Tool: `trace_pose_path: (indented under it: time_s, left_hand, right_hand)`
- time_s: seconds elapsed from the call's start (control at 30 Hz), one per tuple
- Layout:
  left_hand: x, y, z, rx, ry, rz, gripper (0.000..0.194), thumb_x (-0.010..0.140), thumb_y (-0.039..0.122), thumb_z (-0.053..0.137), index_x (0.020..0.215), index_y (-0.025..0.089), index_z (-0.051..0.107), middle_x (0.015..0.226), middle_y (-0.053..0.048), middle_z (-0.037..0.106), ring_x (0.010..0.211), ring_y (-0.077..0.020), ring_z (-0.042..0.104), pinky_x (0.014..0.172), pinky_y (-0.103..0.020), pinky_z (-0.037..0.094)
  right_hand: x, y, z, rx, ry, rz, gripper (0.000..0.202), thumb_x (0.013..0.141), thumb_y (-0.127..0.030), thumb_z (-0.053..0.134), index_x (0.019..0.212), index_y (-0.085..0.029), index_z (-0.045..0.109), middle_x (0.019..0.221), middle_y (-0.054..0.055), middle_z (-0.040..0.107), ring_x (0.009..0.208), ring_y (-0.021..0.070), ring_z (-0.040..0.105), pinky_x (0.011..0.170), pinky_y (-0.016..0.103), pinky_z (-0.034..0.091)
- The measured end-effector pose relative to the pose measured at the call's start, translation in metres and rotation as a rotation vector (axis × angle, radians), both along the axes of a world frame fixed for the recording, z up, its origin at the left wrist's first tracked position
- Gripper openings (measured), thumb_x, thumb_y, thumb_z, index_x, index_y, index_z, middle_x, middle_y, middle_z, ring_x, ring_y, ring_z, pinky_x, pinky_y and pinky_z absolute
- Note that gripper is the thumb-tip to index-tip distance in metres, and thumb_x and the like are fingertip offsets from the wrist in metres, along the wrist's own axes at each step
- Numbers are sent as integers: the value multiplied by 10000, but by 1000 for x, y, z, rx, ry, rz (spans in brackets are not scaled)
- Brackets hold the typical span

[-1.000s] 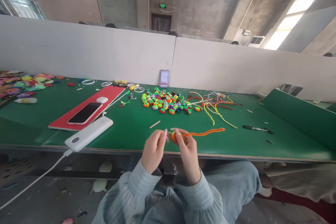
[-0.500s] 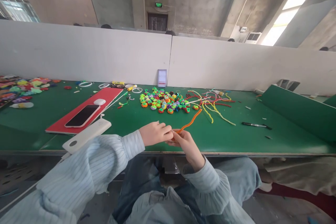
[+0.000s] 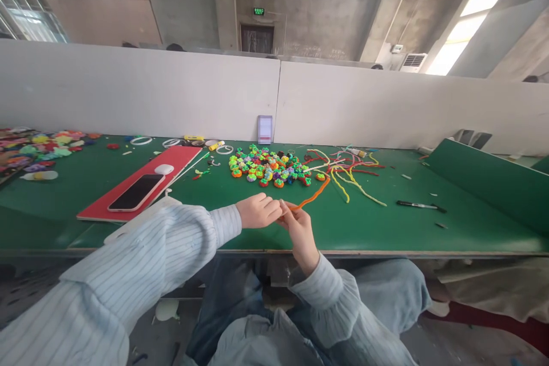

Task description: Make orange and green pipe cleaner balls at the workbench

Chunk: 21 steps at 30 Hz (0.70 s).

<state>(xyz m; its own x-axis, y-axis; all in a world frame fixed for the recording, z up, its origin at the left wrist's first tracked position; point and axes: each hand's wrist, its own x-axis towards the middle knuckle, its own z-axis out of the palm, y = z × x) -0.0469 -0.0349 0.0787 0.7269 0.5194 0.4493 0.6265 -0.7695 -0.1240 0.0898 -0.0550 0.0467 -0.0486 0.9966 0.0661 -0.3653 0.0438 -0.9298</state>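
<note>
An orange pipe cleaner (image 3: 315,195) stretches from my fingers toward the loose strands on the table. My right hand (image 3: 301,233) pinches it between thumb and fingers. My left hand (image 3: 259,210) is closed at the pipe cleaner's near end, its fingertips meeting those of the right hand; that end is hidden by the fingers. Just beyond both hands lies a heap of small, colourful fuzzy pieces with green tops (image 3: 274,167). Yellow, red and white pipe cleaners (image 3: 343,174) spread to the right of the heap.
A phone (image 3: 136,192) rests on a red board (image 3: 96,206) at left, with a white device (image 3: 118,234) partly under my left sleeve. A black pen (image 3: 420,206) lies at right before a green divider (image 3: 489,189). A small screen (image 3: 265,129) leans on the white partition (image 3: 171,97).
Both hands have risen slightly, away from the table's front edge, still together on the orange pipe cleaner. My left forearm now covers more of the white device.
</note>
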Motion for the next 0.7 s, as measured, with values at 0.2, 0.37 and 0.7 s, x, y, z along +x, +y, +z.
trace_pose_path:
  time_s: [0.2,0.37,0.7]
  left_hand:
    - [24,-8,-28,148,-322,332,317,904,243,314,641,177,480,581,-14,509,518,-126,478,512,-270,302]
    - [50,-17,-32,-142,-797,480,294,900,238,327,652,180,475,571,1,526,520,-117,499,493,-229,320]
    - [54,-24,-25,-411,-947,387,307,908,299,316,702,173,504,607,-7,537,565,-125,511,536,-222,351]
  right_hand:
    - [-16,4,-6,174,-27,-269,311,762,-382,570,901,-114,648,902,106,693,816,209,638,738,342,509]
    - [-19,1,-2,259,-121,-364,317,819,-350,513,985,-106,629,915,112,692,816,199,640,742,326,498]
    - [-6,2,0,185,-90,-267,326,771,-380,567,927,-112,667,920,109,701,843,237,647,734,353,512]
